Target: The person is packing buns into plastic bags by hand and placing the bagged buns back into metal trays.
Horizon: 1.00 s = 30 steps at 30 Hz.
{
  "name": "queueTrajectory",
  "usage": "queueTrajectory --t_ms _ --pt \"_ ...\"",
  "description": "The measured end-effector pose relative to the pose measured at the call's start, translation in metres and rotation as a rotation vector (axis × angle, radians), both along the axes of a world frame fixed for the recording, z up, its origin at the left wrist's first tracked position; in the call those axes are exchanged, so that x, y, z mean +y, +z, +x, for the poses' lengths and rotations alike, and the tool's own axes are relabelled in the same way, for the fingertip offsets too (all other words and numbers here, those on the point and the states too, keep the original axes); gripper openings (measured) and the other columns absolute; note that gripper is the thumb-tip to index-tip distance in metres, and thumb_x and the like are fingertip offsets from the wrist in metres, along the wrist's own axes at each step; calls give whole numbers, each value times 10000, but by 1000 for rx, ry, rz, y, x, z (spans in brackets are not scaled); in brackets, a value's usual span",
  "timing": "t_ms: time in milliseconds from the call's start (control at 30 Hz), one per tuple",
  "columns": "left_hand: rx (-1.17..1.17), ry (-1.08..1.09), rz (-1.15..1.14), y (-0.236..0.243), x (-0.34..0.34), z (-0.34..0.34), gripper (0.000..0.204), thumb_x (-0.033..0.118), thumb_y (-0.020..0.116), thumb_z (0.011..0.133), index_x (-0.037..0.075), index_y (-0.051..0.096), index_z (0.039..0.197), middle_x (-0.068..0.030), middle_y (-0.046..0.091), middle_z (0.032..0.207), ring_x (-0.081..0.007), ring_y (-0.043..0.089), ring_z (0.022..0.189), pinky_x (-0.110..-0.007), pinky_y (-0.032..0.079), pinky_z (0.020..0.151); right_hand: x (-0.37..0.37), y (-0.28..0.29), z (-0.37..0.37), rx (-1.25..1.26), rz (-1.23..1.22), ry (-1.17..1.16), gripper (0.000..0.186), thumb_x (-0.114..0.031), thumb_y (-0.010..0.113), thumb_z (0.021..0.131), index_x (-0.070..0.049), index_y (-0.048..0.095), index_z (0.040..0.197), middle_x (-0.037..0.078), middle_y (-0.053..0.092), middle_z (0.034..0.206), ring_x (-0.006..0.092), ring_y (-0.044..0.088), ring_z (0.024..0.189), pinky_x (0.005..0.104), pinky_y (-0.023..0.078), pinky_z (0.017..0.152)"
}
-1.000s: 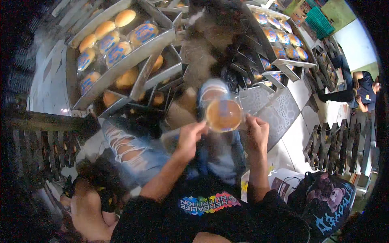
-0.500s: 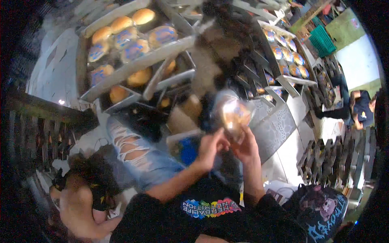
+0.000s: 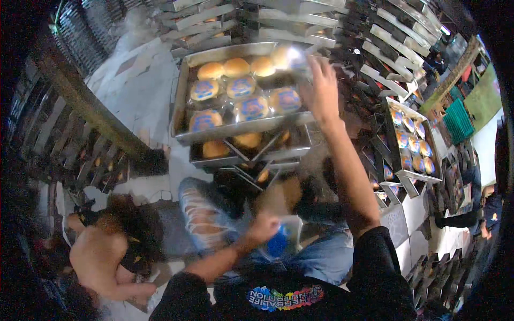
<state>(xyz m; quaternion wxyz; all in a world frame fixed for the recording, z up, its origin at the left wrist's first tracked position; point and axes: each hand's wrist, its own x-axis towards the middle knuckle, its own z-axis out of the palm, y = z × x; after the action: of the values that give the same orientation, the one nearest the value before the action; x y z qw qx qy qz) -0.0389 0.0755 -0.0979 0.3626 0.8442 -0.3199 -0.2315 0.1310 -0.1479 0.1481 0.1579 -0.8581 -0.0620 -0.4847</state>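
metal tray (image 3: pixel 214 134), far | left hand (image 3: pixel 264 227) curled by blue thing (image 3: pixel 277 246), can't tell if gripping | shiny bun (image 3: pixel 284 57) now at tray's far right corner, was between both hands | right hand (image 3: pixel 323 92) beside it, fingers stretched, grip unclear tbh

On my feed: light dim, grain heavy toward the blackened rim. Glare, white: wrapped bun (image 3: pixel 284 58) at the tray's (image 3: pixel 241 129) far right corner. Motion blur: right fingers (image 3: pixel 322 80), left fingers (image 3: pixel 266 224). Pale haze: beyond far left corner. Straight lines: bowed near the rim.
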Motion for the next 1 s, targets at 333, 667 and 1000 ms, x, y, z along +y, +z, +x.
queueTrajectory --t_ms 333,667,1000 --pt "-393 -40 242 -5 -4 -4 357 291 702 628 91 612 909 -60 559 870 -260 508 888 -376 407 773 4 -267 -166 1303 794 481 438 -269 609 770 22 530 1089 154 591 1021 245 583 912 354 453 805" --pt "-200 -225 357 38 -31 0 313 295 669 693 51 596 875 -143 604 743 -319 595 708 -420 461 628 8 -235 -166 805 849 309 346 -247 619 777 -1 571 1015 115 629 904 194 595 820 302 463 743" --pt "-75 98 -64 104 -56 124 223 214 596 804 -3 639 776 -36 614 625 -100 537 562 -259 420 534 -54 -200 -198 1002 1126 419 273 -198 612 793 48 611 911 75 625 774 116 568 665 253 465 602"
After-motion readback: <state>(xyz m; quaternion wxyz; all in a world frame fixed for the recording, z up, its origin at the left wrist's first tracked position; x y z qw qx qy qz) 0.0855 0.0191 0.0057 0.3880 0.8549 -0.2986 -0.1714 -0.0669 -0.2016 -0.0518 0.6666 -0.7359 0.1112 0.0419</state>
